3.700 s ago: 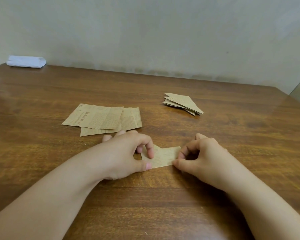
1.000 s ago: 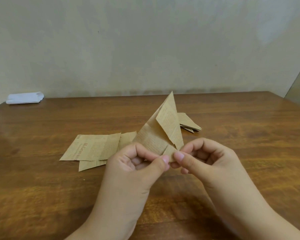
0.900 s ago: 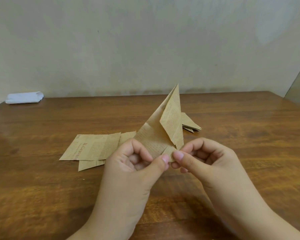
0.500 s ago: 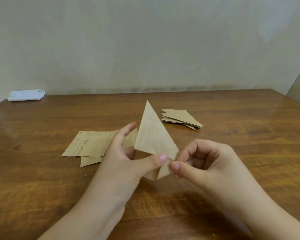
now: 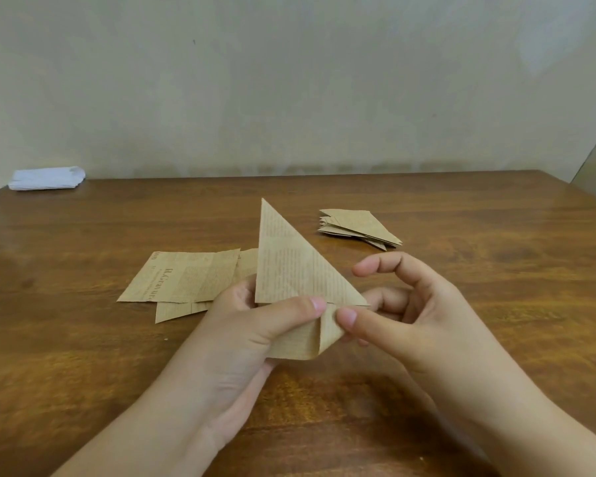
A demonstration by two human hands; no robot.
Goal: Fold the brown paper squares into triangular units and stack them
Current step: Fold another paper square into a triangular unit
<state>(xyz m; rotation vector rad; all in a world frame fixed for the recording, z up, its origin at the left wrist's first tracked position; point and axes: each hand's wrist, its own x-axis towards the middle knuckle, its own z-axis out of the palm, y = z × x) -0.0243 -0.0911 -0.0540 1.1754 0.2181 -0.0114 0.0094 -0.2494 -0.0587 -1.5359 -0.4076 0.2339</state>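
You've lifted the folded paper (image 5: 291,270) off the tabletop (image 5: 83,339); your right hand (image 5: 410,315) now pinches its lower flap, index finger raised.

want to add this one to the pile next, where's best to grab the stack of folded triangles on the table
Pinch the stack of folded triangles at its long pointed right corner, coming from the right side with the right hand. The layers taper together there and the edges look aligned, while the left end fans into loose separate tips. This is a judgement; the underside is hidden.
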